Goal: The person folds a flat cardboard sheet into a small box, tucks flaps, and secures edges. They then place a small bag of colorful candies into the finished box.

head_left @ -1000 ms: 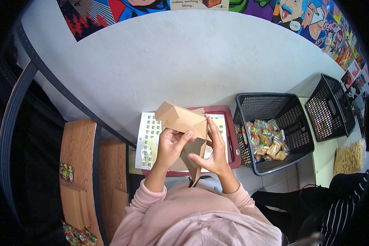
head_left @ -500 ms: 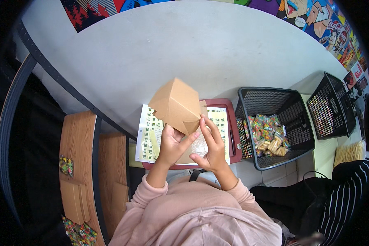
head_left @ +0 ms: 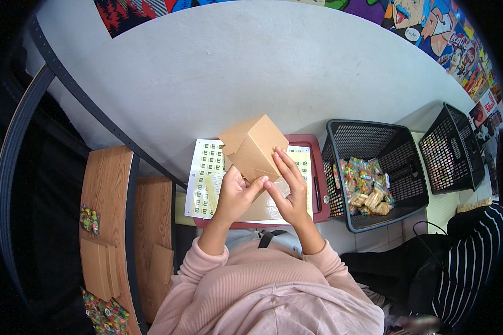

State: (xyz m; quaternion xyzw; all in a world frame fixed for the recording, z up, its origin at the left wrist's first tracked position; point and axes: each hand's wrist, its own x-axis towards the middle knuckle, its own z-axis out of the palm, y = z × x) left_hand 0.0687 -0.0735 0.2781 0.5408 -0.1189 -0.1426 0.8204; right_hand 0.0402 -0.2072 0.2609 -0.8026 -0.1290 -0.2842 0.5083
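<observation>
A brown cardboard box, partly folded into shape, is held up in front of me over the sheets. My left hand grips its near left edge, thumb pressed at the near corner. My right hand lies along its right side, fingers on the panel and thumb meeting the same corner. Below are white sheets with rows of small dark-printed yellow labels, on a dark red tray. A flat piece of brown cardboard with a shiny patch lies under my hands.
A black mesh basket to the right holds colourful packets and pale bundles. Another black basket stands beyond it. On the left, wooden shelves carry flat cardboard pieces and candy-coloured packets. A person in striped clothing sits at right.
The box has turned and its panels now stand squarer. My right hand has closed in, its thumb moving to the near corner beside my left thumb.
</observation>
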